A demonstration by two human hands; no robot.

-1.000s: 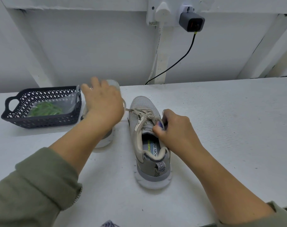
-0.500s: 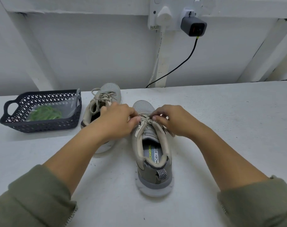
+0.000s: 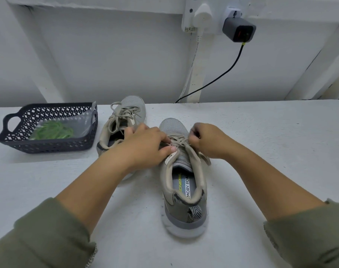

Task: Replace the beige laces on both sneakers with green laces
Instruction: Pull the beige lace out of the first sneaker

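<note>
your left hand (image 3: 143, 146) and right hand (image 3: 209, 140) pinch beige laces (image 3: 181, 141) on the centre shoe (image 3: 184, 190); open table (image 3: 281, 142) at right of frame.

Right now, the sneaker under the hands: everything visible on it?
The near sneaker is grey mesh with a beige collar, white sole and printed insole. It stands upright on the white table, toe toward the wall. Its beige laces are threaded in; the left hand and right hand each pinch them above the tongue.
</note>
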